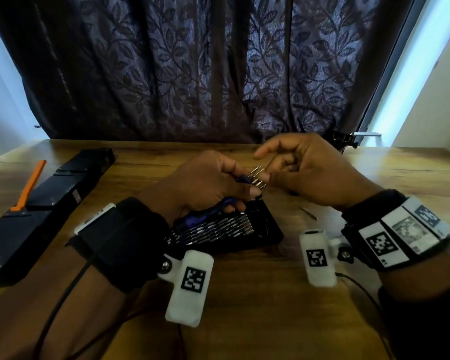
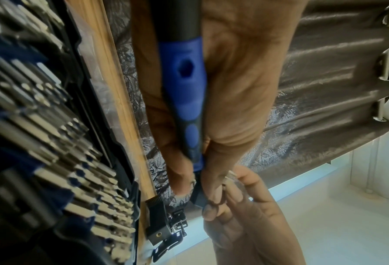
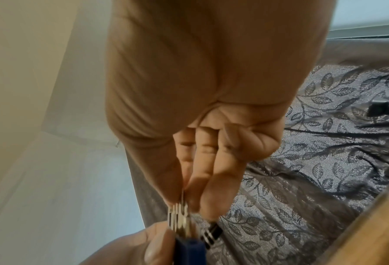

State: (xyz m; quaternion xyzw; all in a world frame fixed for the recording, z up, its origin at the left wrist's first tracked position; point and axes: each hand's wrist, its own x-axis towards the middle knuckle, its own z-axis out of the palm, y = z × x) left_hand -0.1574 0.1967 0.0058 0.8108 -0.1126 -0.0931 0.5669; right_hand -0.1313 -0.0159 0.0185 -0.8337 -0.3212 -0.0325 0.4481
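Past my wrist bands (image 1: 120,240), my left hand (image 1: 203,185) clamps the blue screwdriver (image 2: 183,93) and bit strip (image 1: 255,178) above the case (image 1: 270,229); right hand (image 1: 307,172) fingers (image 3: 208,179) pinch one bit (image 3: 182,201), likely needing a straight pull.

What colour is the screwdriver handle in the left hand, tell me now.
Blue and black; the handle shows best in the left wrist view.
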